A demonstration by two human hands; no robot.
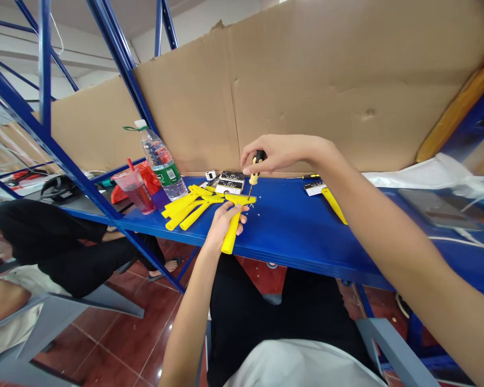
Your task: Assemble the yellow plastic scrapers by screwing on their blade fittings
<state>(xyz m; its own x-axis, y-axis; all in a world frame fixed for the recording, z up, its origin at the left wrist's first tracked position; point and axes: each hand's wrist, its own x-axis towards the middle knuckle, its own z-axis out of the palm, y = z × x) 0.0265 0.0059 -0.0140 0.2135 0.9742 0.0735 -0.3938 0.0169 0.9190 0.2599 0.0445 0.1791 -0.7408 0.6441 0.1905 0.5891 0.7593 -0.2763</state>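
A yellow T-shaped scraper (231, 234) is held by its handle in my left hand (221, 221), at the front edge of the blue table (290, 231). My right hand (275, 151) grips a black and yellow screwdriver (254, 176) from above. The screwdriver points down, its tip at the scraper's wide head; whether it sits in a screw is too small to tell. Left of my left hand, several similar yellow scrapers (193, 208) lie in an overlapping pile. Black and white packets (230, 184) lie just behind the scraper's head.
A water bottle (170, 174) and a red drink cup (136, 189) stand at the left. Under my right forearm lie another yellow scraper (334, 205), a packet (314, 188) and a second screwdriver (311, 177). A phone (435, 208) is at the right. A person's legs (64, 236) show at far left.
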